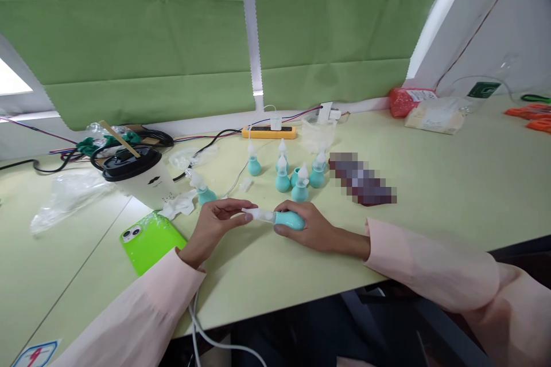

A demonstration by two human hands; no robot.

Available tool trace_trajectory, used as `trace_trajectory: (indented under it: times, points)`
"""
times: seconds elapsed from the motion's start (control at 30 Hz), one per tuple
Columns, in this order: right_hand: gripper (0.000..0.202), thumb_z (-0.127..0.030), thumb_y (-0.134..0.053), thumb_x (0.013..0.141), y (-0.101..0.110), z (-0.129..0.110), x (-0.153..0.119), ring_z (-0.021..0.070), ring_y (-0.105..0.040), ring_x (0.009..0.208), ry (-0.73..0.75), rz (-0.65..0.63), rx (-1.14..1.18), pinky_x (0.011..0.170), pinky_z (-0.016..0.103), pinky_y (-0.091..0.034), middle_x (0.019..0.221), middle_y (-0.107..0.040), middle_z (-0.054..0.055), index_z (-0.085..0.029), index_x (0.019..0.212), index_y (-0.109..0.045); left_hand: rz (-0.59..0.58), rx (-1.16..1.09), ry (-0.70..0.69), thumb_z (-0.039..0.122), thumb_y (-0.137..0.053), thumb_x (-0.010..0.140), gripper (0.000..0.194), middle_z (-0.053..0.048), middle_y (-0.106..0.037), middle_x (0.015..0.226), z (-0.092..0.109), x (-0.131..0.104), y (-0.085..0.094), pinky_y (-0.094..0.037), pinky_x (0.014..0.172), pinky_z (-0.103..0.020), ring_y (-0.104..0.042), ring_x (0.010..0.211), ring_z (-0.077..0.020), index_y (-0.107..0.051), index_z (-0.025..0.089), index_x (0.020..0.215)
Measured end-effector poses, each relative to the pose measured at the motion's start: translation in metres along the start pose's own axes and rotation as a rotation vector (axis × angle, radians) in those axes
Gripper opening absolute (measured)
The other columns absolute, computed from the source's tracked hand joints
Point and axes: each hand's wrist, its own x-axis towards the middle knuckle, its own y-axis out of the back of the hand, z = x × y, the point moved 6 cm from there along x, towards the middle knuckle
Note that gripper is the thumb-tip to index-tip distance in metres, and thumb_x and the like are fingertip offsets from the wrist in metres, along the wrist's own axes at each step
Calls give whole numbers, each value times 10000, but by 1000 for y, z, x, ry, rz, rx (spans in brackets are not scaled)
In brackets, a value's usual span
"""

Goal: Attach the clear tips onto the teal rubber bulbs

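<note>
A nasal aspirator with a teal squeeze bulb (291,219) and a translucent tip (260,215) lies level between my hands, just above the table. My right hand (316,226) is wrapped round the bulb. Thumb and fingers of my left hand (219,223) pinch the end of the tip. Beyond them several more such aspirators stand upright, among them one at the front (300,190) and one at the back left (254,165). A teal bulb (295,175) without a visible tip sits in the group. Another aspirator (205,194) leans beside my left hand, partly hidden.
A green phone (152,241) lies by my left wrist, with a lidded paper cup (144,180) behind it. White cables, crumpled tissue (178,205) and plastic bags surround the work area. A yellow power strip (269,133) lies at the back; a blurred dark red object (361,179) rests right.
</note>
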Motion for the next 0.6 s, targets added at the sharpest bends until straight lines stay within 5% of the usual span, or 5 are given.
trace_trajectory:
  times: [0.17,0.4,0.6]
  points:
    - [204,-312,-496,753,1,-7,-3,141,-545,725,102,61,-153,644,256,-397,827,-599,27,-176,906,-502,1,59,36,177,-701,562,223,-29,-687,773,-9,1,1,-490,687,-212,-613,709,-141,-675,155,783]
    - [220,-319,-462,778,-2,-9,-5,152,-558,724,157,128,-255,614,260,-409,836,-602,44,-159,928,-483,66,-156,138,193,-713,546,145,-28,-685,805,-24,2,-1,-494,713,-229,-615,719,-134,-682,157,683]
    - [198,-306,-480,774,-4,-8,-4,139,-556,701,150,50,-199,627,250,-417,795,-599,32,-156,901,-502,-24,4,139,198,-700,569,187,-43,-689,788,-22,-1,-2,-489,714,-229,-622,747,-156,-681,148,749]
